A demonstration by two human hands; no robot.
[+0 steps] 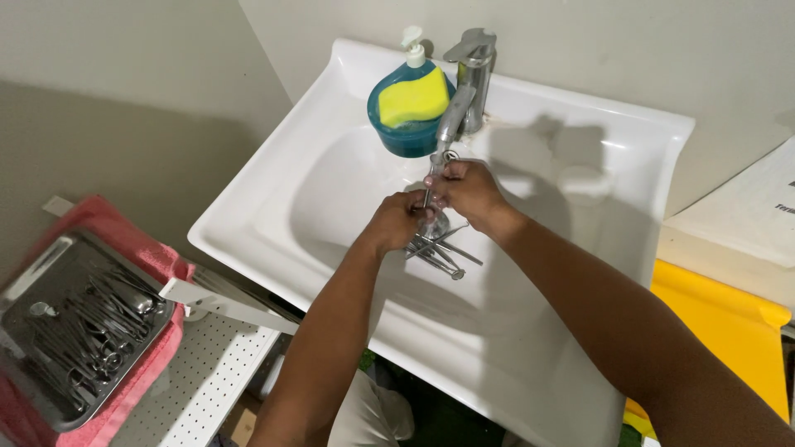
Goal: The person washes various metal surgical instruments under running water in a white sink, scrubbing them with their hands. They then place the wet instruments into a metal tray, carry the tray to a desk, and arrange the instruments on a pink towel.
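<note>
- The right hand (470, 189) is closed around a slim metal instrument (428, 194), pinching its upper end just under the spout of the tap (464, 91), seemingly so that any water would run down its length; I can't make out a stream from here.
- The left hand (397, 219) is curled shut around the lower part of the same instrument, the fingers wrapped as if rubbing or steadying it while the other hand keeps it upright.
- Just below both hands, a small heap of metal instruments (439, 248) lies in the bottom of the white sink (348, 178), close to the drain. They sit crossed over one another, within easy reach, which suits picking them up one at a time.
- Just beyond the hands, on the sink's back ledge left of the tap, stands a round blue bowl (397, 132) with a yellow sponge (414, 98) resting in it, and a pump dispenser (412, 45) rises behind it; both are kept close to the water.
- Well off to the left of the left arm, lower than the sink, a steel tray (37, 285) full of more metal tools sits on a pink towel (124, 240), which pads it and would soak up drips.
- That towel rests on a white perforated shelf (207, 372).
- To the right of the right arm, apart from the sink, a yellow sheet (720, 331) lies under a white box-like surface (737, 223).
</note>
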